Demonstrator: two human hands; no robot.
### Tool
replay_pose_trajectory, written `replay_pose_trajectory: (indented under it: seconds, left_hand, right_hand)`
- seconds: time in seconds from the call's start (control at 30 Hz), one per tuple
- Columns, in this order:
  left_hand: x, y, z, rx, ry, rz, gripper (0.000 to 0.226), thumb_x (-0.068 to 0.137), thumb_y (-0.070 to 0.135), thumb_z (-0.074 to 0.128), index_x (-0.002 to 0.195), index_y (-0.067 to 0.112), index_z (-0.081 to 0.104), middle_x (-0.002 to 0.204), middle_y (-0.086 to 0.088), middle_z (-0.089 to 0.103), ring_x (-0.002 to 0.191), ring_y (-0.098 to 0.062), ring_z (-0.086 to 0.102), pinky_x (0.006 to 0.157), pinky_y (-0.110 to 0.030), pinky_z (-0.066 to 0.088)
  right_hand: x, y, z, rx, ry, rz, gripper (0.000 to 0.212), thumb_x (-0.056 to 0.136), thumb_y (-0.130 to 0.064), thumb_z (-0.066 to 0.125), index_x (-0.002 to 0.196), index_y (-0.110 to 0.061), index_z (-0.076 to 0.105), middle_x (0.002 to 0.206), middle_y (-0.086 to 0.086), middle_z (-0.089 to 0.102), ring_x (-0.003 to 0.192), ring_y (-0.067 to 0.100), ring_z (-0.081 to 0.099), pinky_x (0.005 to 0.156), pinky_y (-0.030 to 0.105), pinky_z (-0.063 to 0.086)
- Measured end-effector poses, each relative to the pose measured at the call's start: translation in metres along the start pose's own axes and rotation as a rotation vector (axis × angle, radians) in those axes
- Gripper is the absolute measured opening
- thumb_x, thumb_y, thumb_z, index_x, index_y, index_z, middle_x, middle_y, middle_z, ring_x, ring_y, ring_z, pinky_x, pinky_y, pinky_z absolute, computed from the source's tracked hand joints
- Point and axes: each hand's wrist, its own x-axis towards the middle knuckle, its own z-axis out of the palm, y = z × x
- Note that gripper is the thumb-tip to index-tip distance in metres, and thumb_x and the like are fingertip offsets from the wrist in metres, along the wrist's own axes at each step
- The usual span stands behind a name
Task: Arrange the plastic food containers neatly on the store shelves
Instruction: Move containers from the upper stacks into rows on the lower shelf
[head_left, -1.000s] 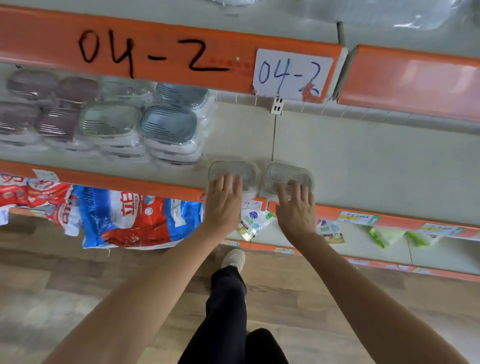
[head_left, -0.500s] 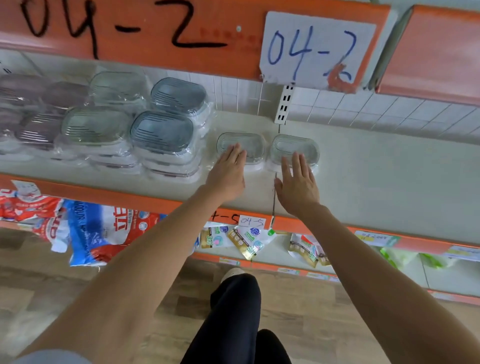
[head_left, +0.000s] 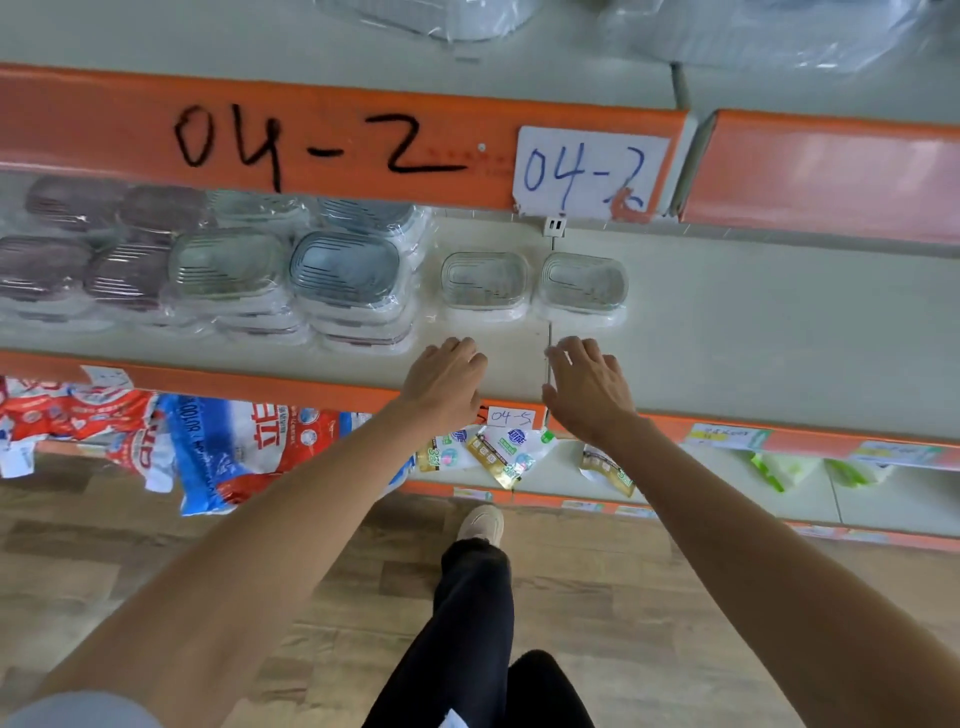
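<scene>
Two clear plastic containers, the left container (head_left: 484, 283) and the right container (head_left: 583, 285), sit side by side on the shelf (head_left: 753, 332), just right of wrapped stacks (head_left: 291, 275). The left hand (head_left: 445, 382) and right hand (head_left: 587, 387) hover near the shelf's front edge, fingers loosely curled, holding nothing, apart from both containers.

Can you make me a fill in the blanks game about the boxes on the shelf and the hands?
1. The two single clear containers, the left container and the right container, sit ____ by side on the shelf.
2. The left hand and right hand hold ____.
3. The paper label above reads 04-____.
4. The wrapped stacks lie to the ____ of the single containers.

Missing words: side; nothing; 2; left
</scene>
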Motion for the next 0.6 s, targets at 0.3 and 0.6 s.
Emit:
replay_pose_trajectory:
  seconds: [0.3,0.6]
  left_hand:
    - [-0.089,0.022,-0.097,0.129,-0.064,0.043,0.022,0.093,0.022,0.042,0.099,0.008,0.058,0.097,-0.008,0.061,0.087,-0.026,0.06,0.066,-0.032,0.042]
    - [-0.134,0.02,-0.21,0.097,0.267,0.035,0.024,0.091,0.027,0.044,0.085,0.013,0.063,0.076,-0.004,0.065,0.074,-0.025,0.062,0.057,-0.027,0.038]
  right_hand:
    - [-0.096,-0.03,-0.094,-0.021,-0.006,-0.091,0.032,0.088,-0.014,0.05,0.119,-0.01,0.047,0.119,0.006,0.051,0.113,0.022,0.045,0.081,0.029,0.037]
    - [-0.132,-0.064,-0.207,-0.132,0.257,-0.235,0.031,0.092,-0.022,0.047,0.12,-0.01,0.051,0.118,0.007,0.056,0.115,0.025,0.049,0.089,0.035,0.041]
